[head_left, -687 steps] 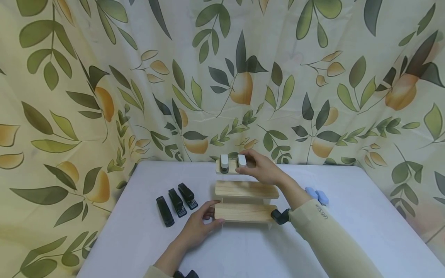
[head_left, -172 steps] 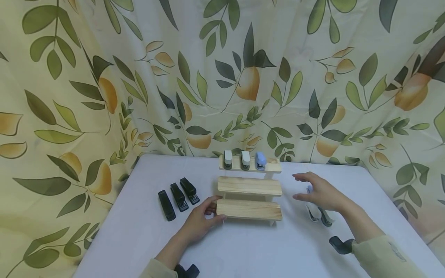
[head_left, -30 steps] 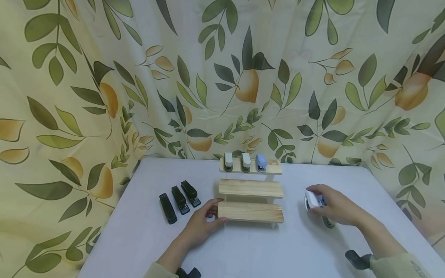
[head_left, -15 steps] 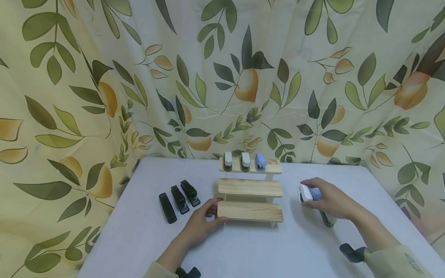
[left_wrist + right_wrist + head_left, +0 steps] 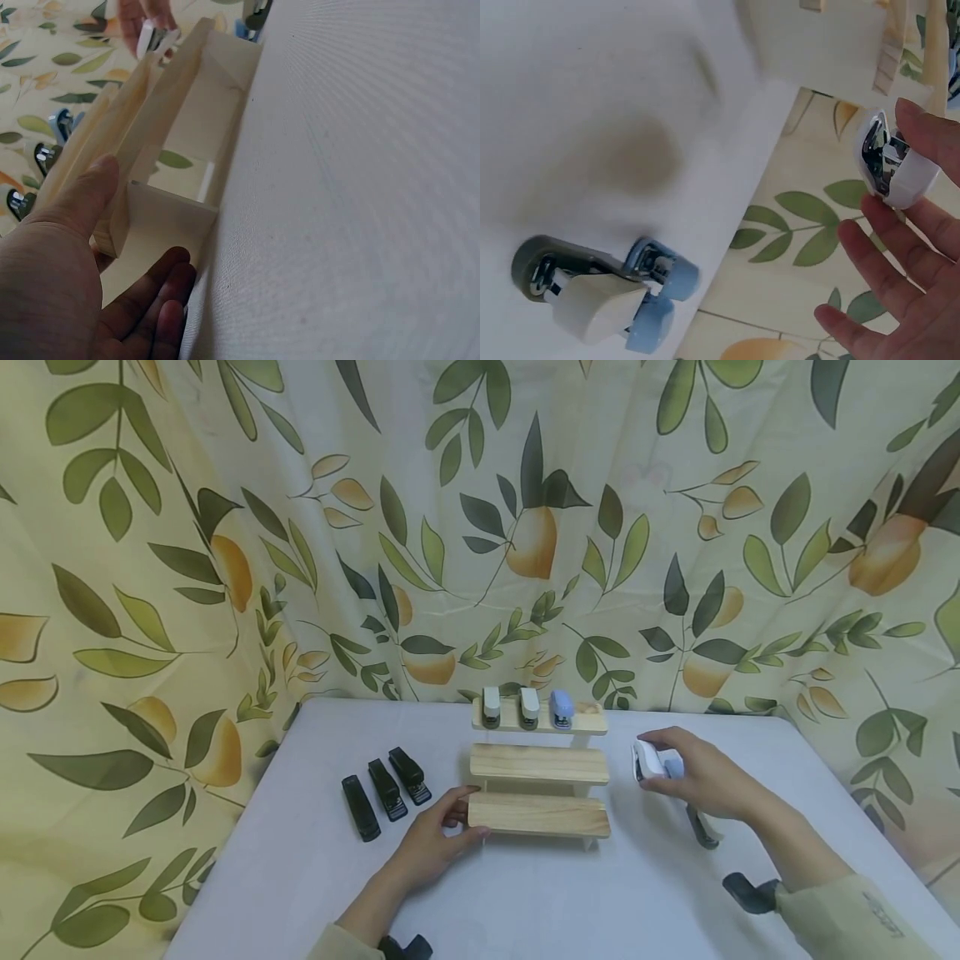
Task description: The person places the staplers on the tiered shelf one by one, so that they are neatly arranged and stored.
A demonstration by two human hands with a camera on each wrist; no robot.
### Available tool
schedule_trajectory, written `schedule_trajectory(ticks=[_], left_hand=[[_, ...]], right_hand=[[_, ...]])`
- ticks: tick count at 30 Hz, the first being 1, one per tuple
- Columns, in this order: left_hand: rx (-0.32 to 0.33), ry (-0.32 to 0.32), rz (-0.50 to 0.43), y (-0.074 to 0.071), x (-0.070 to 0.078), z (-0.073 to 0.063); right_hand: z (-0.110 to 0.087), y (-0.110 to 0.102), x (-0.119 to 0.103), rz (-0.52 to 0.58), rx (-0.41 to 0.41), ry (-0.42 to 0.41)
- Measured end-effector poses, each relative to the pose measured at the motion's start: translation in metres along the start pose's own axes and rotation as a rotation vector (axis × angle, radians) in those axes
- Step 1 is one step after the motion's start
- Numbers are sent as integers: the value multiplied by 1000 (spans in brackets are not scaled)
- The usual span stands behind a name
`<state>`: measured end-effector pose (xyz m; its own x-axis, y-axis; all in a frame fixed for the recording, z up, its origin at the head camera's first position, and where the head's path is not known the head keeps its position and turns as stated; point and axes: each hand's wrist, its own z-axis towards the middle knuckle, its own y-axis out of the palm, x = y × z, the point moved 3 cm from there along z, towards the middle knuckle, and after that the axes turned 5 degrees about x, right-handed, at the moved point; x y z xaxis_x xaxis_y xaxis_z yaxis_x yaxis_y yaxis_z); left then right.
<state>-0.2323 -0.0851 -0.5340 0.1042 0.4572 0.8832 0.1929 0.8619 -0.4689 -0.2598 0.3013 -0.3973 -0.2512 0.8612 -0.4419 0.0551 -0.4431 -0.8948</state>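
My right hand (image 5: pixel 705 777) pinches a small white stapler (image 5: pixel 648 762) between thumb and fingertips, raised above the table right of the stand. In the right wrist view that stapler (image 5: pixel 900 169) shows its metal mouth. My left hand (image 5: pixel 427 845) grips the left end of the lowest board on a three-step wooden display stand (image 5: pixel 540 817), thumb along the front edge. On the top step stand two white staplers, a left one (image 5: pixel 491 703) and a middle one (image 5: pixel 528 705), and a light blue stapler (image 5: pixel 562 707). Both lower steps are bare.
Three black staplers (image 5: pixel 386 789) lie left of the stand. Below my right hand lies a cream stapler with a dark base (image 5: pixel 592 304), beside blue staplers (image 5: pixel 679 279). A leaf-patterned curtain (image 5: pixel 480 527) hangs behind the white table (image 5: pixel 540 902).
My right hand has lifted the white stapler off the table and moved left and away toward the stand. Earlier, staplers came to stand on the top step. My left hand keeps its hold.
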Motion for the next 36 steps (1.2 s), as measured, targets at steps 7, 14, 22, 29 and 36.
schedule_trajectory(ticks=[7, 14, 22, 29, 36], left_hand=[[3, -10, 11, 0, 0, 0], [6, 9, 11, 0, 0, 0], [11, 2, 20, 0, 0, -1], [12, -7, 7, 1, 0, 0], [13, -14, 20, 2, -2, 1]], right_hand=[[4, -5, -10, -4, 36, -38], [10, -10, -20, 7, 76, -67], [14, -15, -30, 28, 97, -66], [20, -17, -40, 37, 113, -102], [29, -14, -46, 37, 122, -133]])
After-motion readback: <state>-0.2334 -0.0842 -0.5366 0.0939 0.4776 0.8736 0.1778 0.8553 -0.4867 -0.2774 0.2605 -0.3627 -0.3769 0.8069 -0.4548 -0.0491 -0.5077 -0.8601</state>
